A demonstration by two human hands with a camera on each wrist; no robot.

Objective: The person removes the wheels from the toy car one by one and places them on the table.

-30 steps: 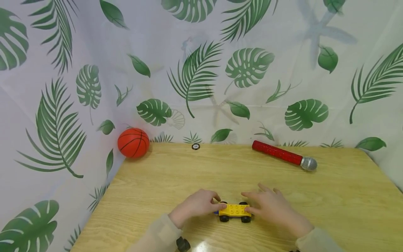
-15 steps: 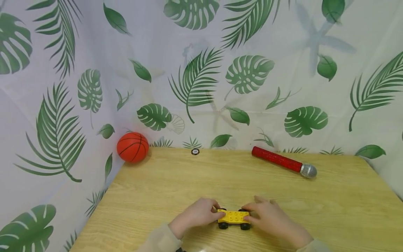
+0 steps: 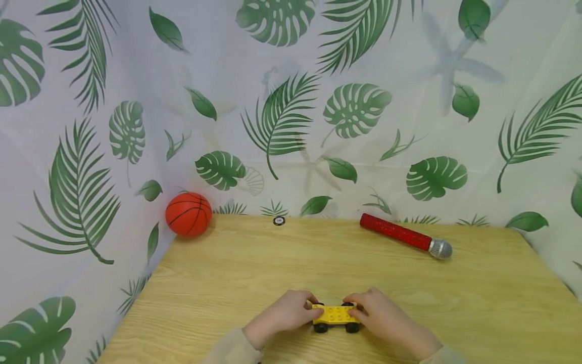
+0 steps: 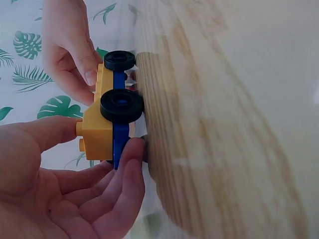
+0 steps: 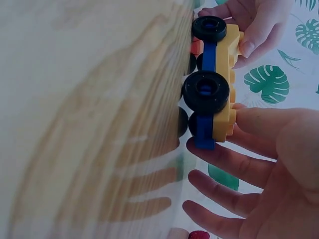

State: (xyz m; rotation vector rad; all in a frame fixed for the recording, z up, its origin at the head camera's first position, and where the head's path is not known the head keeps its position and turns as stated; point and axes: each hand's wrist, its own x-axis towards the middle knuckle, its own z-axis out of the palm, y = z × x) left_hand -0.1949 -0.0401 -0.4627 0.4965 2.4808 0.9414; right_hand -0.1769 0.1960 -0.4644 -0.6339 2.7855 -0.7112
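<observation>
A yellow and blue toy car (image 3: 337, 314) with studs on top and black wheels is held at the front of the table. At its left end my left hand (image 3: 290, 311) grips it, thumb on top and fingers curled at the end. My right hand (image 3: 383, 317) pinches the other end. In the right wrist view the thumb of the right hand (image 5: 294, 164) is on an end stud, one finger is by the blue base, and the others are spread. The left wrist view shows the car's wheels (image 4: 121, 105) close over the wood-grain tabletop.
An orange basketball (image 3: 188, 214) sits at the table's back left corner. Near the back edge lies a small black-and-white disc (image 3: 279, 221). To the right is a red toy microphone (image 3: 395, 232) with a silver head. A leaf-print curtain (image 3: 291, 126) hangs behind the wooden table (image 3: 254, 263).
My right hand has moved in from beside the car, its thumb and index finger closing on the right end. My left hand keeps its hold. The head view has tilted slightly up.
</observation>
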